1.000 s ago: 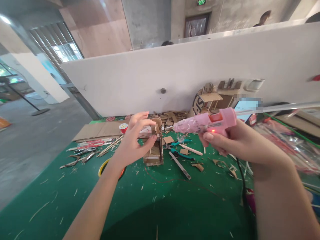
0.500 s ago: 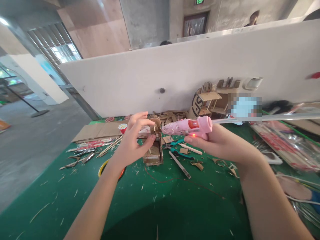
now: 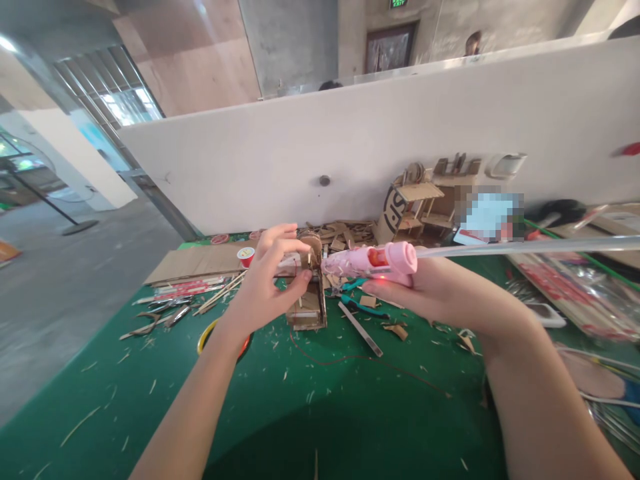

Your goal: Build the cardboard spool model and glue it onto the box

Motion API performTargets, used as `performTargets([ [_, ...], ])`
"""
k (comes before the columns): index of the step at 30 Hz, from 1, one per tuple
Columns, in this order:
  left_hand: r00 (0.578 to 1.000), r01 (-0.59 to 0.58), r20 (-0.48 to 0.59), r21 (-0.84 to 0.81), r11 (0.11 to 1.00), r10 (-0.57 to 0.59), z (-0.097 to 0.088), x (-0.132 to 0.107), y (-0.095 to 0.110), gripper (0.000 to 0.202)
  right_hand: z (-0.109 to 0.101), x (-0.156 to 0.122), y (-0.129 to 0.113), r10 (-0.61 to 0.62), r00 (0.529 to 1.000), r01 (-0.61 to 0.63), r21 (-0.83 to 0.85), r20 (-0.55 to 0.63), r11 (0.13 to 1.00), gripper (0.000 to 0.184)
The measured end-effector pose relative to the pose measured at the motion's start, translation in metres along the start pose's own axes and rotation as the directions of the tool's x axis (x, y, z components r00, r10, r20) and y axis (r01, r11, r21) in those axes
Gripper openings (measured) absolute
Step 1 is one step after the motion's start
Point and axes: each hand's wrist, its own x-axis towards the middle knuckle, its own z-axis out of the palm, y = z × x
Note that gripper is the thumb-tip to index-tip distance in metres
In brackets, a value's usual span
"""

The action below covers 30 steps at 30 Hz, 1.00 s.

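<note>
My right hand grips a pink hot glue gun with a clear glue stick poking out of its back; a red light glows on its underside. Its nozzle touches the top of a small cardboard model standing on the green mat. My left hand pinches a small piece at the top of that model, thumb and fingers closed on it.
Teal-handled pliers, a metal ruler, cardboard scraps and wood slivers lie around the model. Flat cardboard, sticks and tools sit at the left. A cardboard structure stands by the white partition. Plastic packets clutter the right.
My right hand has carried the glue gun leftwards and slightly down until its nozzle reached the model's top. My left hand has kept its hold.
</note>
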Motion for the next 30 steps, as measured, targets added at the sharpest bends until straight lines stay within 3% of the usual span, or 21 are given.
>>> performTargets([
  [8,1.0,0.001,0.001,-0.014,1.0,-0.001,0.0005,-0.0003,-0.0018,0.029,-0.0035,0.0003,-0.0069,-0.01,1.0,0.009,0.056,0.015,0.998,0.038],
  [13,1.0,-0.009,-0.009,-0.01,1.0,0.009,0.0012,0.0001,-0.0017,0.029,-0.0012,-0.0003,-0.0032,-0.045,0.999,0.045,0.002,-0.009,0.999,0.037],
  [18,1.0,-0.001,-0.003,-0.008,1.0,0.001,0.0,-0.0009,-0.002,0.028,0.0002,-0.0029,0.0011,0.012,1.0,-0.013,-0.093,-0.011,0.996,0.037],
  [24,1.0,-0.002,-0.012,-0.006,1.0,0.002,-0.0002,-0.0005,-0.0019,0.028,-0.002,-0.0011,-0.005,-0.031,0.999,0.031,-0.016,-0.008,0.999,0.036],
  [30,1.0,0.016,0.005,-0.01,1.0,-0.016,-0.0005,-0.0008,-0.0013,0.028,-0.0038,-0.0047,-0.0069,-0.016,1.0,0.014,-0.071,-0.026,0.997,0.033],
])
